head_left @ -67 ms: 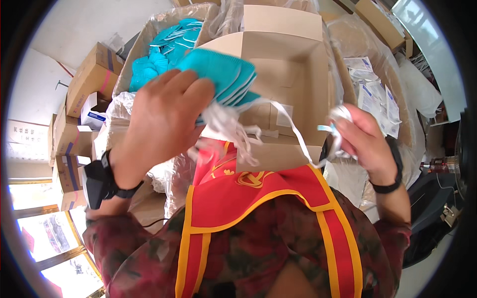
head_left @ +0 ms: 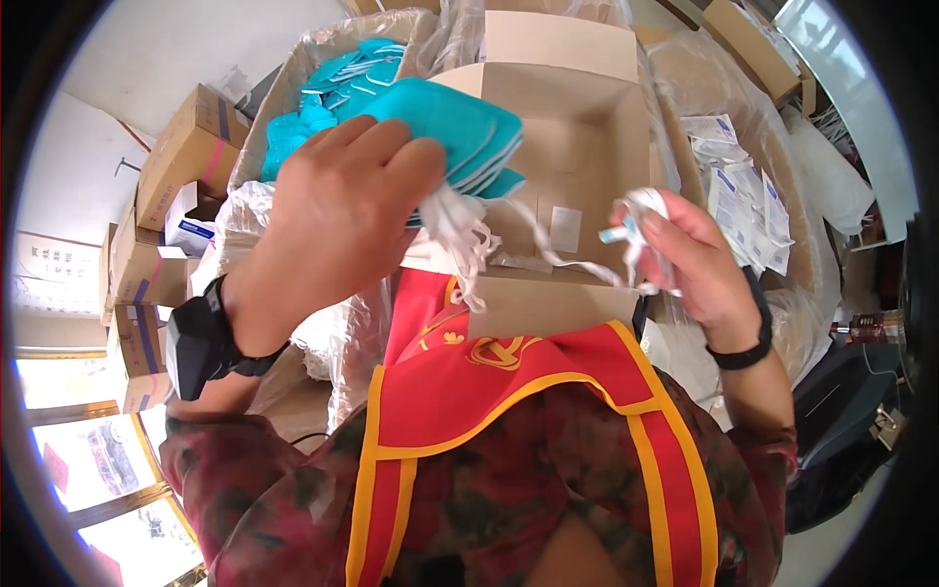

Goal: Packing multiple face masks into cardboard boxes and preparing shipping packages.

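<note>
My left hand (head_left: 347, 215) is closed around a stack of teal folded face masks (head_left: 450, 122), raised at the near left of an open cardboard box. White ear loops (head_left: 458, 235) dangle in a bunch below the stack. A white strap (head_left: 548, 247) sags from the masks across to my right hand (head_left: 699, 269). That hand pinches a bundle of white elastic loops (head_left: 646, 220) with a small teal-tipped piece showing at its side. Part of the bundle is hidden behind the fingers.
The open cardboard box (head_left: 558, 49) stands ahead. Left of it, a plastic-lined carton (head_left: 256, 127) holds many loose teal masks (head_left: 352, 73). White printed packets (head_left: 734, 191) fill a lined carton on the right. Stacked brown boxes (head_left: 186, 157) stand at far left.
My left hand and the mask stack have shifted slightly right. My right hand has moved left and a little up, and the strap between them sags more.
</note>
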A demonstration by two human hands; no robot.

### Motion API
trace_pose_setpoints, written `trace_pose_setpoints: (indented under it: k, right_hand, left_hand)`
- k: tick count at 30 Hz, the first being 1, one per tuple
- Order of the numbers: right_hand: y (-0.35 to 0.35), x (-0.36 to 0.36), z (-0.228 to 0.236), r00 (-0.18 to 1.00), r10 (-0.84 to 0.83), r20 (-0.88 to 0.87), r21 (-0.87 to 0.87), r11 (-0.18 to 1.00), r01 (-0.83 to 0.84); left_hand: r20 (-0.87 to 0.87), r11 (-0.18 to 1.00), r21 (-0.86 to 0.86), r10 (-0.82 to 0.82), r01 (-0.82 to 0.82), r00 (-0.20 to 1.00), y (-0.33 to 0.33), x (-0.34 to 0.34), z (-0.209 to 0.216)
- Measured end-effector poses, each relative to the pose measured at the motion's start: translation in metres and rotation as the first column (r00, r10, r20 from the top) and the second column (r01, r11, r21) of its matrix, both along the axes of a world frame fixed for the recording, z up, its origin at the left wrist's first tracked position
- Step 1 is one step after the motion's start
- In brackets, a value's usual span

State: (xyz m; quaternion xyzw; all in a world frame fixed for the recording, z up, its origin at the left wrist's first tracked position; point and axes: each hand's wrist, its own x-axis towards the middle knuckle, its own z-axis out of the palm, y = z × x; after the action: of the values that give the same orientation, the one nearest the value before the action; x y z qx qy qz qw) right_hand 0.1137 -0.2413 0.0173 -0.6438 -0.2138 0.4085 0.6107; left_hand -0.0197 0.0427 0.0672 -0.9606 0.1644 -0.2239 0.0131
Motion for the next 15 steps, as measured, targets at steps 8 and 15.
trace_pose_setpoints:
  k: [8,15]
  right_hand:
    - [0.060,-0.006,-0.039,0.973,0.222,-0.064,0.354,0.917,-0.186]
    - [0.043,-0.013,-0.032,0.981,0.192,-0.022,0.270,0.946,-0.179]
  left_hand:
    - [0.061,0.994,0.089,-0.067,0.062,0.996,-0.024,0.025,0.007]
    - [0.010,0.998,0.065,0.025,-0.025,1.000,-0.019,0.028,-0.006]
